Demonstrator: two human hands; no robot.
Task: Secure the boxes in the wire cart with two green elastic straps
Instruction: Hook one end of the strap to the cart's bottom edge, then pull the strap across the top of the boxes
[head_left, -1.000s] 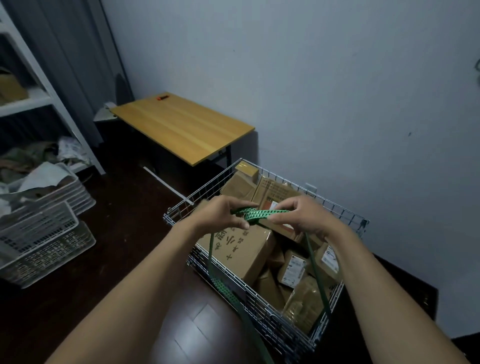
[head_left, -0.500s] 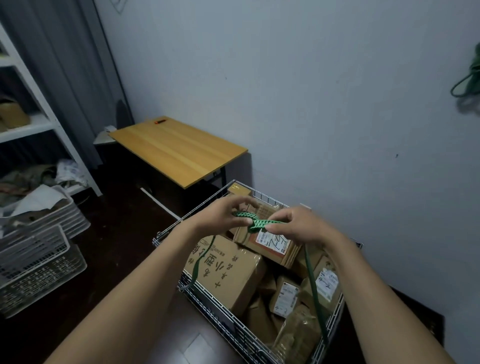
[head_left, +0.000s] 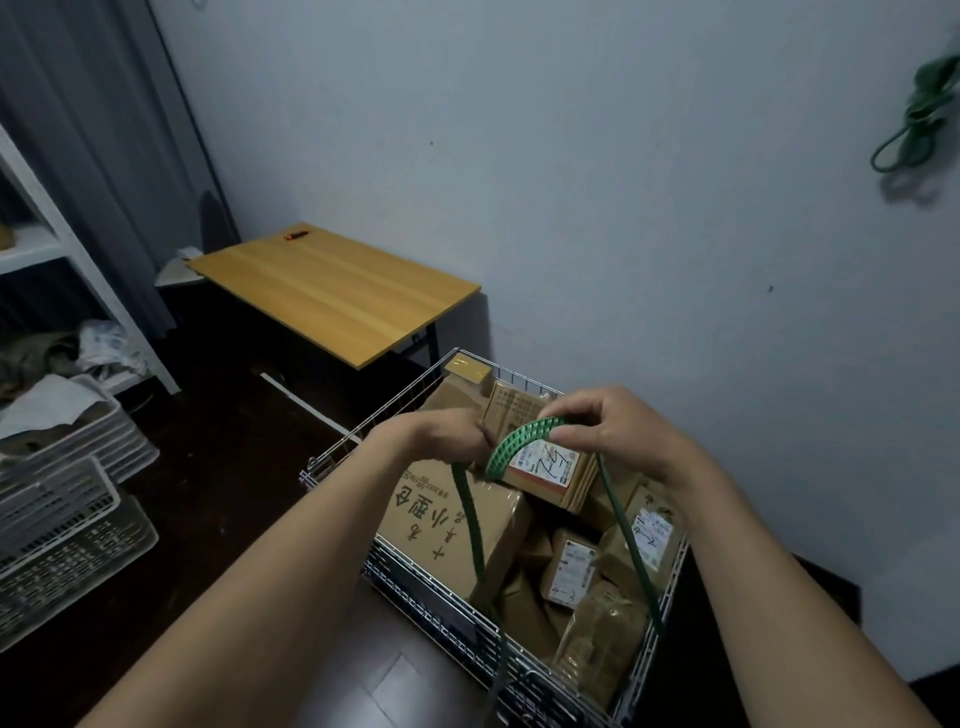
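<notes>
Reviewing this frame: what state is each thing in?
left hand, grips the green strap.
right hand, pinches the same strap.
green strap, arched between the hands, tails running down over the boxes.
wire cart, filled with boxes.
boxes, closed, piled.
second strap, hanging on the wall.

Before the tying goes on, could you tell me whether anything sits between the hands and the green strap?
Nothing visible does: the left hand and right hand each grip the green perforated elastic strap, arched above the cardboard boxes in the silver wire cart.
</notes>
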